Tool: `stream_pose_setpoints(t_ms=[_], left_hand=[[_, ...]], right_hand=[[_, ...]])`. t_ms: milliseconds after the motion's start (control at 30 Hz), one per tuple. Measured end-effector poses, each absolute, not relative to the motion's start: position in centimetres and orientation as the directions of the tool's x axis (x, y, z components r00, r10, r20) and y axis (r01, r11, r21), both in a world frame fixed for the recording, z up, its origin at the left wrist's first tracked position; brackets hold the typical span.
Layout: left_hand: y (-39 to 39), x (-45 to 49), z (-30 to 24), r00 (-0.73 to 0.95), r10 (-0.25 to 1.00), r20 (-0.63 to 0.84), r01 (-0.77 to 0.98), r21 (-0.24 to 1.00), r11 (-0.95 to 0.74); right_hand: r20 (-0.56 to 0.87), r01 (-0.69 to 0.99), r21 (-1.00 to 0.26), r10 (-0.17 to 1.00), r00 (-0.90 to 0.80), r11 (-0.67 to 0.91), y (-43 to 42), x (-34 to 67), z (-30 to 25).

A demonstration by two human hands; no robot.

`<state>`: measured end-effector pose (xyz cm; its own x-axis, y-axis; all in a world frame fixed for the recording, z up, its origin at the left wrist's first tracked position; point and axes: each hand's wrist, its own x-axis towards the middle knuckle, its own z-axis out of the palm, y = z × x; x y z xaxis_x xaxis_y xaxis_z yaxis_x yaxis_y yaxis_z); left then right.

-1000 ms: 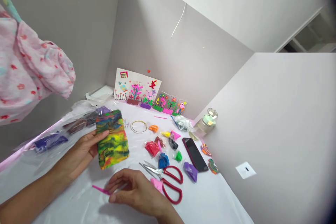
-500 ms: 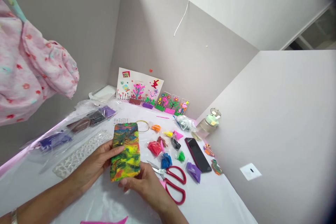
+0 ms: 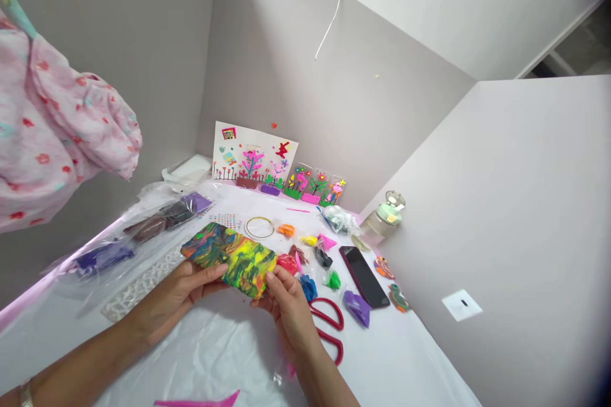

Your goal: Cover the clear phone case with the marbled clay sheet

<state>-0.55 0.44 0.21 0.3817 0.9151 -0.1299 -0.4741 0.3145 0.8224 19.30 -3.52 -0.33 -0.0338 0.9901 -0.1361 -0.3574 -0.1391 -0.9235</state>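
Note:
Both my hands hold a flat slab of marbled multicoloured clay [image 3: 230, 257] above the white plastic-covered table [image 3: 382, 362]. My left hand [image 3: 174, 296] grips its near left edge with thumb on top. My right hand [image 3: 286, 305] pinches its right end with the fingers curled. The slab lies almost level, its long side running left to right. Red-handled scissors [image 3: 329, 327] lie just right of my right hand, partly hidden by it.
Small coloured clay bags [image 3: 312, 261], a dark phone [image 3: 365, 276], a gold ring [image 3: 259, 227], a glass jar [image 3: 384, 219] and clay picture cards [image 3: 255, 159] sit beyond. Bagged dark clay [image 3: 157, 219] and a patterned clear tray [image 3: 138, 283] lie left. Pink floral cloth [image 3: 57, 127] hangs at upper left. Grey partitions enclose the desk.
The slab turned from upright to lying sideways between my hands. My right hand left the table and pink strip, then took the slab's end.

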Motion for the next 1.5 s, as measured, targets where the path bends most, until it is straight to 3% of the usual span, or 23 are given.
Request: stream_pose_setpoints(t_ms=[333,533,800,933,1067,1267,1500], left_hand=[[0.4,-0.8,0.7,0.449,0.881,-0.148,-0.449,0.815,0.366],[1.8,-1.8,0.6,0.338,0.923,-0.183,-0.559,0.75,0.353],[1.2,-1.1,0.0,0.467,0.869,-0.162,-0.454,0.799,0.393],[0.3,-0.5,-0.1,0.604,0.788,-0.12,-0.326,0.865,0.381],[0.2,-0.7,-0.3,0.713,0.699,-0.059,-0.292,0.881,0.372],[0.3,-0.3,-1.1,0.641,0.76,-0.111,-0.268,0.895,0.356],[0.3,0.5,-2.6,0.645,0.76,-0.081,-0.328,0.869,0.371]], right_hand=[[-0.104,-0.345,-0.931,0.993,-0.049,-0.115,-3.6,19.6,0.1],[-0.087,-0.39,-0.917,0.996,-0.001,-0.08,-3.2,20.8,1.2],[-0.015,-0.532,-0.846,0.996,0.092,0.036,-2.9,20.8,1.2],[-0.011,-0.431,-0.902,0.999,-0.05,-0.032,-3.4,19.7,1.1],[0.004,-0.351,-0.936,0.998,-0.061,-0.018,-3.8,19.3,1.1],[0.015,-0.291,-0.956,0.989,-0.15,-0.03,-4.0,19.1,1.2],[0.005,-0.199,-0.98,0.997,-0.082,-0.012,-4.0,19.0,0.6]])
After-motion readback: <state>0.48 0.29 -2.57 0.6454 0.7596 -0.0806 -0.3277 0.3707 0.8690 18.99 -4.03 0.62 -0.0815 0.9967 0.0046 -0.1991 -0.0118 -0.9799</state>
